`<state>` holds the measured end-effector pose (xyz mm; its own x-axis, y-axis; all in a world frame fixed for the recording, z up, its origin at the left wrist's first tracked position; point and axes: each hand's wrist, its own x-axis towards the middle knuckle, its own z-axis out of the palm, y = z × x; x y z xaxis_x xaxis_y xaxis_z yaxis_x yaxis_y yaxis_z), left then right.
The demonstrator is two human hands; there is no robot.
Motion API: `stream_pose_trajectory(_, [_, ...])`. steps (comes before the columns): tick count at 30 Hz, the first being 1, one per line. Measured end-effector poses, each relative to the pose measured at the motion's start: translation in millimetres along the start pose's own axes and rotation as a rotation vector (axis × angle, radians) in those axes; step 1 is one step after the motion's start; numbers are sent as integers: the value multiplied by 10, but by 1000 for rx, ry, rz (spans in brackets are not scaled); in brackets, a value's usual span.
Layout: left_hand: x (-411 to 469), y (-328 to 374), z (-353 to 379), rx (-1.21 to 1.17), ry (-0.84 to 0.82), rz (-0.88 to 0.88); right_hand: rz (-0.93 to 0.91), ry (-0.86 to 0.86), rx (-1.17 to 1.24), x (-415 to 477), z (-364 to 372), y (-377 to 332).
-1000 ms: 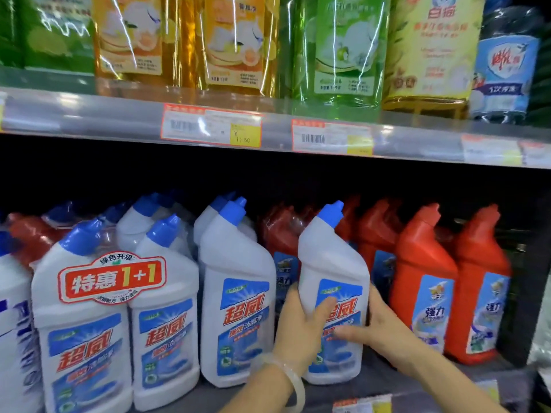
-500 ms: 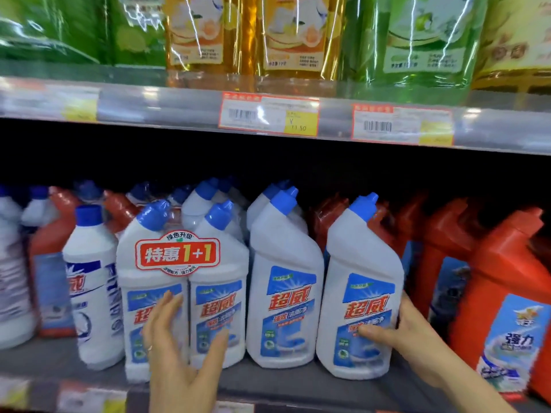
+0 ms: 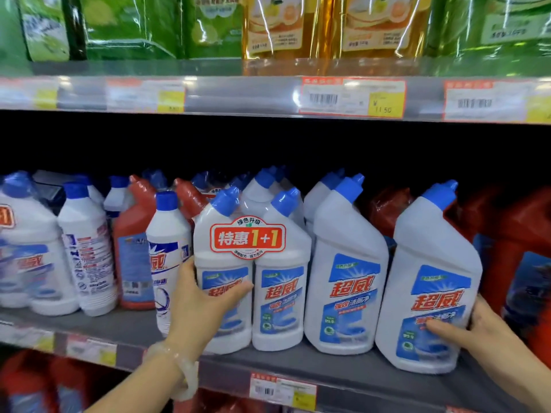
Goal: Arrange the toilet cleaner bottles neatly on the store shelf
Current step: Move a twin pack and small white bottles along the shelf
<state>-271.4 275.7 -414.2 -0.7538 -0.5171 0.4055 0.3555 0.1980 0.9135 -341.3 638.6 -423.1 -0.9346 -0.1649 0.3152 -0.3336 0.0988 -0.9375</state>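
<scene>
White toilet cleaner bottles [image 3: 346, 278] with blue caps stand in a row on the grey shelf [image 3: 328, 371]. The left hand [image 3: 202, 302] wraps its fingers and thumb round the twin pack [image 3: 277, 296] with the red tag. The right hand [image 3: 483, 329] holds the end bottle [image 3: 432, 263] on the right, thumb on its label. Red bottles [image 3: 512, 248] stand beside it.

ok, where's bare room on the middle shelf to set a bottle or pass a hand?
Bare shelf deck in front of the red bottle, left of the twin pack the left hand grips. A thin front strip runs before the white bottle the right hand holds. Open headroom above the caps. Crowded: front row and rows behind.
</scene>
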Motion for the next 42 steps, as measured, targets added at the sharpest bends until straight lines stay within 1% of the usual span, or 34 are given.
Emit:
stream_pose_trajectory(3, [110,-76,-45,-28,-83,-51,11,-22,23,-9,10,-17])
stream_pose_trajectory(6, [143,-96,-76,-63,-129,-80,28,12,9,-33,18,-16])
stream_pose_trajectory(11, [60,-25,-72,-100,-94,-22,34,4,-3,-29,-10,24])
stream_pose_trajectory(16, [31,105,-228,-147,-108,25,20,-20,28,-37,33,-23])
stream_pose_trajectory(23, [-27,46,-69,-209,-90,-45,-4,-4,44,-52,61,-53])
stream_pose_trajectory(29, [39,72,11,-156,-174,-40,29,-13,-34,-85,62,-86])
stream_pose_trajectory(30, [54,50,16,-149,-184,-37,43,12,-45,-100,73,-95])
stream_pose_trajectory(31, [67,28,17,-144,-189,-37,49,92,-85,-128,101,-115])
stream_pose_trajectory(32, [79,11,15,-143,-196,-38,24,235,-165,-159,129,-126])
stream_pose_trajectory(33, [89,-2,11,-150,-200,-42,-36,400,-288,-201,177,-152])
stream_pose_trajectory(34, [95,-20,6,-163,-203,-45,-133,528,-408,-264,247,-189])
stream_pose_trajectory(35, [102,-43,-3,-178,-203,-46,-277,587,-481,-329,345,-254])
stream_pose_trajectory(36, [102,-65,-13,-191,-197,-44,-406,554,-514,-371,464,-332])
stream_pose_trajectory(37, [98,-82,-27,-200,-191,-43,-463,456,-527,-389,594,-419])
stream_pose_trajectory(38, [98,-107,-42,-208,-185,-43,-449,336,-518,-396,742,-512])
stream_pose_trajectory(39, [89,-119,-46,-216,-180,-43,-391,226,-499,-382,884,-573])
stream_pose_trajectory(40, [81,-127,-52,-222,-172,-41,-330,144,-476,-357,1016,-594])
stream_pose_trajectory(42, [57,-117,-81,-229,-160,-36,-238,39,-412,-310,1287,-575])
